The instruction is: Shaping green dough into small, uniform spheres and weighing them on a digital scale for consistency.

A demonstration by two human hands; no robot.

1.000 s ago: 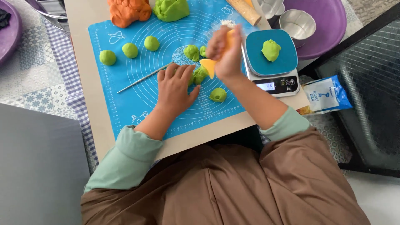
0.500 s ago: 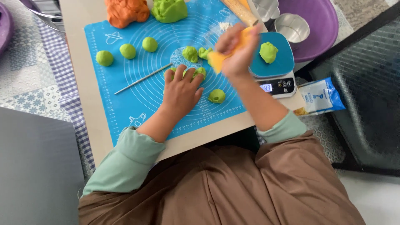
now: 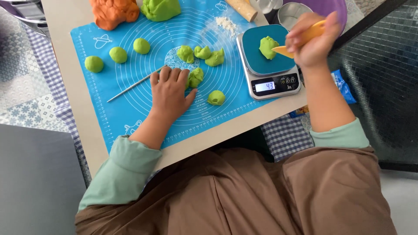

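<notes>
My left hand (image 3: 170, 90) lies flat on the blue silicone mat (image 3: 130, 109), fingers spread, beside a green dough piece (image 3: 196, 77) that touches its index side. My right hand (image 3: 311, 40) is shut on an orange plastic scraper (image 3: 300, 41) held over the right edge of a small kitchen scale (image 3: 270, 69). On the scale's blue platform sits a green dough lump (image 3: 267, 46). Three rough green pieces (image 3: 202, 54) lie in the mat's middle and another (image 3: 216, 97) nearer to me. Three smooth green balls (image 3: 118, 54) line up at the left.
A thin metal stick (image 3: 130, 86) lies on the mat left of my left hand. At the far edge are an orange dough mass (image 3: 114, 12), a big green dough mass (image 3: 160, 8), a wooden rolling pin (image 3: 241, 8), a metal cup (image 3: 289, 15) and a purple plate (image 3: 337, 8).
My right hand with the scraper has moved right, from above the mat's middle to beyond the scale. The left hand stays flat on the mat. The camera view shifted slightly.
</notes>
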